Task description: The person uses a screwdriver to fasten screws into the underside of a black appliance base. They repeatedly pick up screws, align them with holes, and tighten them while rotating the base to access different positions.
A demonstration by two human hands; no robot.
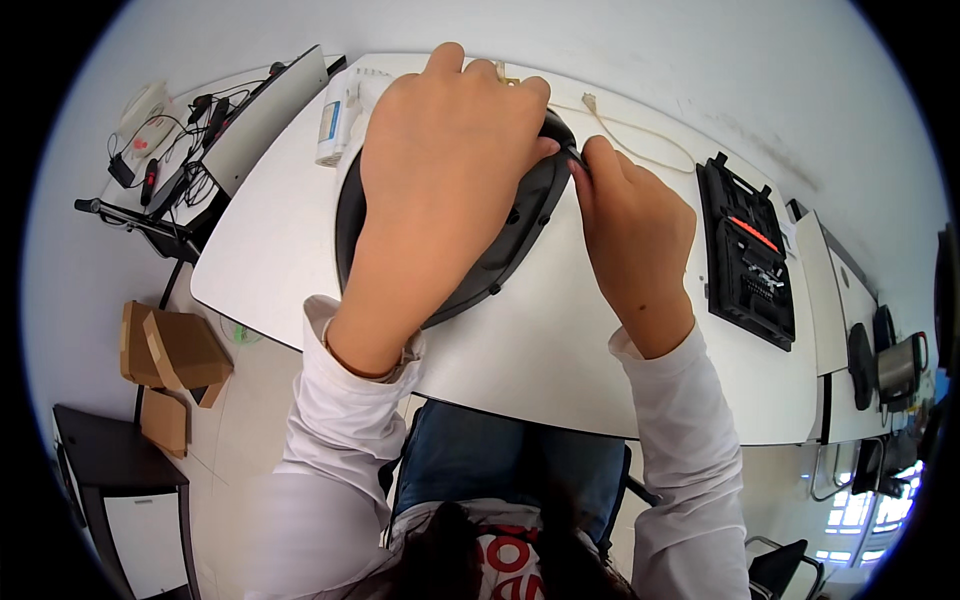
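Observation:
A black oval plastic casing (pixel 505 255) with a ribbed, hollow-looking underside and small round holes along its rim rests on the white table. My left hand (pixel 445 140) reaches over it and hides much of it; the fingers curl over the far part and the thumb bends in near the far right edge. At that same edge my right hand (pixel 635 215) is closed in a pinch, thumb against forefinger. A thin dark piece shows at those fingertips, but whether it is a tool or part of the casing I cannot make out.
A pale cord with a plug (pixel 590 102) lies behind my hands. To the right is an open black tool case (pixel 745 250) with bits and an orange-red strip. A white packet (pixel 332 130) stands at the back left, near a panel (pixel 265 120). Cardboard boxes (pixel 175 345) are on the floor.

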